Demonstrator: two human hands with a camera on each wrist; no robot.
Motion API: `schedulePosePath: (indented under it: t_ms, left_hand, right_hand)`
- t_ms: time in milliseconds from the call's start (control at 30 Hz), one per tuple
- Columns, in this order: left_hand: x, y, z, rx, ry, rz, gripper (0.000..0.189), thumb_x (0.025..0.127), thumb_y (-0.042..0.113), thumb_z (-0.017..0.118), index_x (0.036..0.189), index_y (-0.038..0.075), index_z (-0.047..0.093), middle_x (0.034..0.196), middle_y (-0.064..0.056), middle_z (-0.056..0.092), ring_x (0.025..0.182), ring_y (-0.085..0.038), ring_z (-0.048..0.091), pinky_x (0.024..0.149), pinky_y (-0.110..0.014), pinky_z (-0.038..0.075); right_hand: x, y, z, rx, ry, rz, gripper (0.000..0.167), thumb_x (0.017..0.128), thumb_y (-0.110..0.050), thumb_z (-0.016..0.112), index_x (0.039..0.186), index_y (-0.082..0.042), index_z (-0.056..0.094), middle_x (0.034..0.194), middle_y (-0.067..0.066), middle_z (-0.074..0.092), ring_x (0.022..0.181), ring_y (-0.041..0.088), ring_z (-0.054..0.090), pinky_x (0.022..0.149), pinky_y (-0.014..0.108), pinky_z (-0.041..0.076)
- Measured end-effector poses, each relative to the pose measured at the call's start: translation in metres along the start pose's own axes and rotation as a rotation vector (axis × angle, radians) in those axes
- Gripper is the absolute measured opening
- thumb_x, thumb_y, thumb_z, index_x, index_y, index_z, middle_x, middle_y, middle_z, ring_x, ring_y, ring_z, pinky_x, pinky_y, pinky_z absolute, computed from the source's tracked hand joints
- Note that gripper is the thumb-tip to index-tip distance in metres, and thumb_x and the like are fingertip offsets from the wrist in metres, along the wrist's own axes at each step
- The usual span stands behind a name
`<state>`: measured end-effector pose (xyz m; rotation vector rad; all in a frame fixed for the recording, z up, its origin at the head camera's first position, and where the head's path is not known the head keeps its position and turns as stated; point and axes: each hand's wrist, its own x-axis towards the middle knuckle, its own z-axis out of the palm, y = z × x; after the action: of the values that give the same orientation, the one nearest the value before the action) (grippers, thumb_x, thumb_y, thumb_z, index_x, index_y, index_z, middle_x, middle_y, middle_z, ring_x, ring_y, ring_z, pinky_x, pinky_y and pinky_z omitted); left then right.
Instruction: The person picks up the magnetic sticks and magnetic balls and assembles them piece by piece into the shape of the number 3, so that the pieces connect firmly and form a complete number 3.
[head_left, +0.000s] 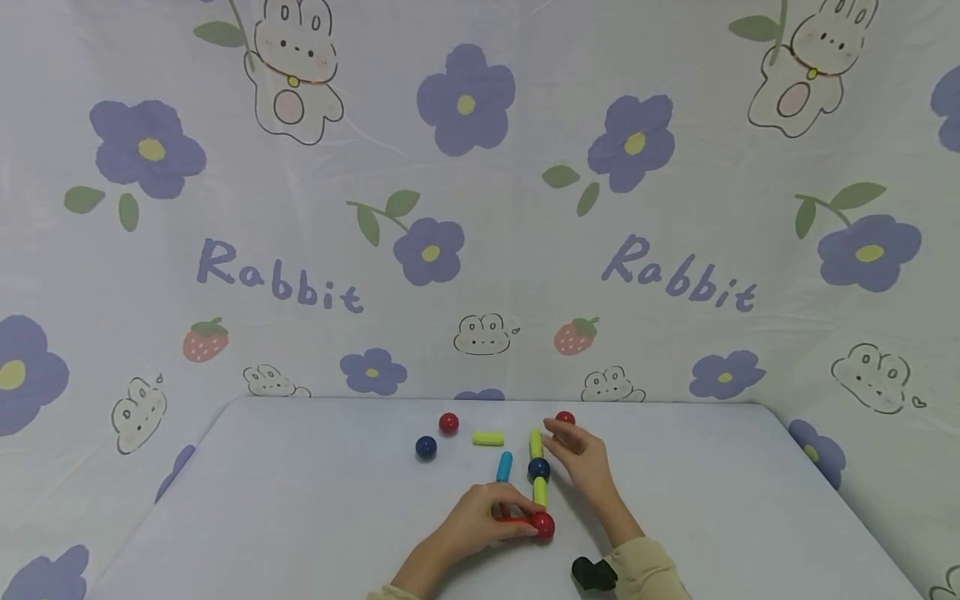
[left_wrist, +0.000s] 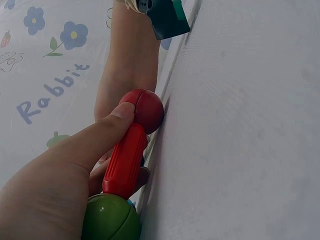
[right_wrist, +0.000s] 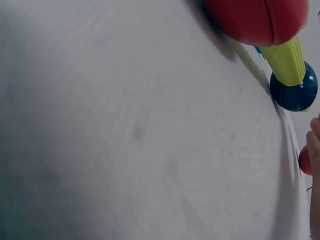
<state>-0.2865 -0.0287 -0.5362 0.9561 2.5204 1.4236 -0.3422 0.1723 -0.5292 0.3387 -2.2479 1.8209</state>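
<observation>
My left hand (head_left: 483,521) grips a red rod (left_wrist: 124,162) joined to a red ball (head_left: 542,526), its thumb lying on the ball. A green ball (left_wrist: 112,219) sits at the rod's near end, hidden by the hand in the head view. From the red ball a yellow rod (head_left: 540,493) runs to a dark blue ball (head_left: 538,469). Beyond that ball extends another yellow rod (head_left: 536,443). My right hand (head_left: 583,465) is beside this far rod, fingers apart and fingertips close to it; contact is unclear. A blue rod (head_left: 505,467) lies partly behind the left hand.
On the white table (head_left: 300,492), a loose red ball (head_left: 448,423), a dark blue ball (head_left: 426,448) and a yellow rod (head_left: 488,438) lie toward the back. Another red ball (head_left: 566,418) is behind the right hand. A black device (head_left: 593,573) is by the right sleeve.
</observation>
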Motion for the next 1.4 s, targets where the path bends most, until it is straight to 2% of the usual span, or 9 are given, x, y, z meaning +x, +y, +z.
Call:
schedulePosePath:
  t_ms: [433, 600, 700, 800, 967, 1067, 1400]
  left_hand:
    - [-0.002, 0.002, 0.001, -0.005, -0.001, -0.017, 0.028, 0.074, 0.037, 0.07, 0.101, 0.031, 0.067, 0.084, 0.018, 0.061, 0.069, -0.005, 0.051, 0.061, -0.021, 0.045]
    - [-0.002, 0.003, 0.002, -0.006, -0.002, -0.021, 0.028, 0.074, 0.037, 0.07, 0.101, 0.031, 0.067, 0.084, 0.018, 0.061, 0.07, -0.004, 0.051, 0.061, -0.021, 0.045]
    - [-0.002, 0.002, 0.002, 0.001, 0.002, -0.013, 0.029, 0.074, 0.036, 0.07, 0.102, 0.031, 0.067, 0.084, 0.018, 0.061, 0.07, -0.004, 0.051, 0.062, -0.021, 0.045]
    - [-0.002, 0.0, 0.002, 0.01, 0.003, 0.002, 0.029, 0.073, 0.037, 0.07, 0.102, 0.031, 0.067, 0.084, 0.018, 0.061, 0.07, -0.004, 0.051, 0.061, -0.021, 0.045]
    - [-0.001, -0.001, 0.003, 0.014, 0.001, 0.016, 0.03, 0.074, 0.038, 0.069, 0.103, 0.032, 0.067, 0.085, 0.018, 0.061, 0.07, -0.004, 0.051, 0.061, -0.021, 0.045]
    - [-0.001, -0.002, 0.003, 0.019, 0.006, 0.017, 0.03, 0.073, 0.038, 0.069, 0.103, 0.032, 0.067, 0.085, 0.019, 0.061, 0.07, -0.004, 0.051, 0.061, -0.021, 0.045]
    - [-0.001, -0.002, 0.004, 0.028, 0.009, 0.001, 0.03, 0.073, 0.038, 0.069, 0.103, 0.033, 0.067, 0.084, 0.02, 0.061, 0.07, -0.004, 0.051, 0.061, -0.021, 0.045]
  right_hand:
    - [0.008, -0.003, 0.0, -0.013, 0.107, -0.045, 0.036, 0.081, -0.013, 0.067, 0.115, -0.005, 0.058, 0.117, 0.007, 0.056, 0.11, 0.019, 0.05, 0.091, 0.031, 0.038]
    - [0.011, -0.002, 0.0, -0.077, 0.173, -0.074, 0.04, 0.08, -0.011, 0.067, 0.118, -0.008, 0.057, 0.122, 0.004, 0.053, 0.116, 0.014, 0.044, 0.095, 0.03, 0.033]
    - [0.011, 0.001, 0.0, -0.119, 0.208, -0.092, 0.042, 0.081, -0.009, 0.066, 0.121, -0.006, 0.054, 0.126, 0.006, 0.05, 0.121, 0.015, 0.038, 0.098, 0.032, 0.029]
    - [0.012, 0.005, 0.0, -0.175, 0.229, -0.066, 0.047, 0.082, -0.009, 0.065, 0.126, -0.005, 0.049, 0.131, 0.008, 0.045, 0.124, 0.019, 0.034, 0.1, 0.035, 0.025]
    - [0.012, 0.014, -0.001, -0.287, 0.193, 0.068, 0.056, 0.084, -0.014, 0.063, 0.134, -0.006, 0.038, 0.138, 0.01, 0.034, 0.128, 0.025, 0.026, 0.101, 0.04, 0.022]
    - [0.013, 0.017, -0.001, -0.311, 0.156, 0.109, 0.059, 0.085, -0.015, 0.062, 0.136, -0.004, 0.033, 0.14, 0.011, 0.03, 0.129, 0.026, 0.023, 0.102, 0.04, 0.02]
    - [0.015, 0.019, -0.001, -0.367, 0.078, 0.067, 0.059, 0.084, -0.006, 0.06, 0.136, -0.001, 0.032, 0.142, 0.015, 0.026, 0.13, 0.028, 0.02, 0.103, 0.04, 0.015]
